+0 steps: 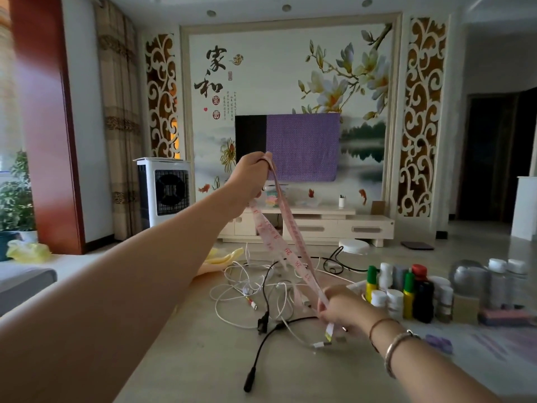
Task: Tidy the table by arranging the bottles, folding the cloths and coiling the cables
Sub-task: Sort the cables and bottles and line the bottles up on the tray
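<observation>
Near edge of the desk (203, 359): your right hand (340, 309) sits low, fingers pinched on the lower end of the tape measure (290, 242), its tip dangling just below your grip. A black cable (261, 353) lies just left of that hand, running out toward the near edge. Your left hand (251, 177) is raised high and farther out, fingers curled round the tape's folded top, so the tape hangs as a doubled strip. Its long axis runs diagonally from upper left down to lower right, stretched between both hands. Right hand is nearer to the desk; judged, the next fold brings one end toward the other along that line. Below the tape, mid-desk: tangle of white cables (250, 289), uncoiled. Right side: bottles (406, 292) grouped upright. Far left edge: yellow cloth (223, 257), crumpled, not yet folded.
</observation>
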`<state>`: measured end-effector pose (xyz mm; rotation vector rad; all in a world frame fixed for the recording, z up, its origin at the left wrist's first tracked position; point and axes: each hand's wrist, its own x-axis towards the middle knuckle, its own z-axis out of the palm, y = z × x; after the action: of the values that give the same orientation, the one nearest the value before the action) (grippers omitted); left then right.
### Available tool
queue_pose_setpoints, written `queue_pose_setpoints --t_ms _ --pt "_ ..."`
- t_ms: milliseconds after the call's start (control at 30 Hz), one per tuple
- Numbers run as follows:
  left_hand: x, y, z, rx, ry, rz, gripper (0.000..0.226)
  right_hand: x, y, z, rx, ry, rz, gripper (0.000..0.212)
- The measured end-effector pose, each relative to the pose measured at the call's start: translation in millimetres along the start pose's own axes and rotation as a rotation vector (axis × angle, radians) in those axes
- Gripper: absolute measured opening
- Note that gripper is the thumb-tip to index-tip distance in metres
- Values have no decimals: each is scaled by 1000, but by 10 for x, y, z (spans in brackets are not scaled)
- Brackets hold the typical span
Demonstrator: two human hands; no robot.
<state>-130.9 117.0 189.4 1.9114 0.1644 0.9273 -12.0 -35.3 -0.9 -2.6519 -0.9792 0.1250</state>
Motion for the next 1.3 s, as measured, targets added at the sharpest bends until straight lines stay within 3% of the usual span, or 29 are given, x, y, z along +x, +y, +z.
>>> queue_pose_setpoints --t_ms 167,267,533,633,733,833,900,1033,1200,1300 --pt "-29 -87 -77 6 54 3 30 32 -21 9 -36 -20 55 15" --pt "-39 -105 -82 -3 55 -4 30 28 -74 5 100 -82 -9 15" --pt "17 -38 41 -43 16 -63 35 -34 -543 -320 758 -199 -321 91" --pt "3 -5 95 -48 -19 -79 36 -121 -828 -492 1022 -182 -428 103" --pt "-39 36 129 -39 -83 -78 36 -168 -1030 -613 1083 -149 -478 85" --pt "-69 91 140 -77 -141 -84 35 -186 -1105 -661 1132 -142 -522 32" --pt "-74 115 145 -135 -159 -101 35 -189 -1097 -658 1199 -184 -503 15" --pt "-62 62 42 -342 -42 -171 35 -189 -955 -686 1333 -174 -475 11" --pt "-136 -236 -40 -384 19 -390 26 -252 -656 -803 1313 -105 -502 24" --pt "-232 -460 42 -413 -60 -517 24 -296 -614 -867 1376 -103 -522 26"
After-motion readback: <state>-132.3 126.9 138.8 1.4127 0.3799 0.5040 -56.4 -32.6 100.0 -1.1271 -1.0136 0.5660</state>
